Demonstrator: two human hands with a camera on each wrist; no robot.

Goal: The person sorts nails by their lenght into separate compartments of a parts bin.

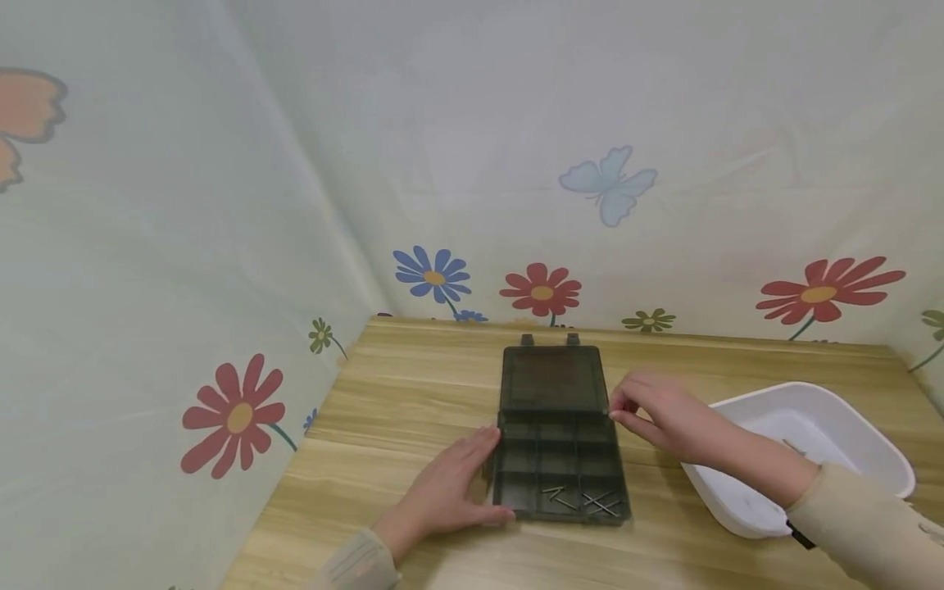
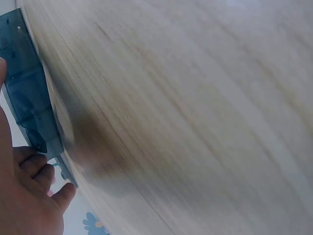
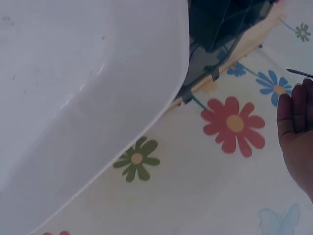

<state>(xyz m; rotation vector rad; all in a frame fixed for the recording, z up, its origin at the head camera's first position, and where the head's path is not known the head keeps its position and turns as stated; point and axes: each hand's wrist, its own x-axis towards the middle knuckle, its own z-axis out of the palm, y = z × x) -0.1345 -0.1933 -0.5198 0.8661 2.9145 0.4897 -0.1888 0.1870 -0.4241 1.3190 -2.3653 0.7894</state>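
A dark translucent compartment box (image 1: 558, 447) lies with its lid (image 1: 555, 378) raised back; it also shows in the left wrist view (image 2: 32, 93). Nails (image 1: 603, 503) lie in two of its front compartments. My left hand (image 1: 450, 492) rests against its left side, the thumb at the near left corner, the fingers loosely bent. My right hand (image 1: 664, 418) is beside the box's right edge, near the lid hinge, thumb and fingertips together. In the right wrist view a thin pointed nail (image 3: 299, 73) sticks out from the fingers of this hand (image 3: 298, 132).
A white tray (image 1: 878, 447) with a few small nails in it stands on the wooden table (image 1: 383, 393) at the right, under my right forearm. A curtain printed with flowers and butterflies hangs behind the table and on its left.
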